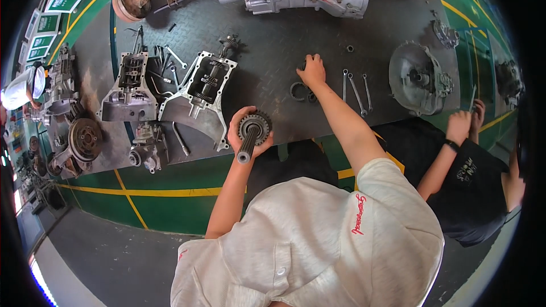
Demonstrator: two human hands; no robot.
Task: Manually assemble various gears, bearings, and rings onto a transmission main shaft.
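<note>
A gear shaft [250, 136] is gripped in the left hand [242, 133], the fingers curled shut around its toothed end, with the plain end pointing down toward the person. It is held just over the near edge of the dark mat [273, 40], right of the open gearbox [205, 82]. The right hand [312, 71] is laid on the mat farther right of the gearbox, fingers bent over a small dark part; whether that part is pinched cannot be told. Just below this hand a half-ring [297, 91] is seen, and beyond it, still farther from the gearbox, three wrenches [357, 90] lie side by side. A second open case [129, 82] sits left of the gearbox. A round housing [418, 77] rests past the wrenches, where another person's hand [458, 125] is raised.
</note>
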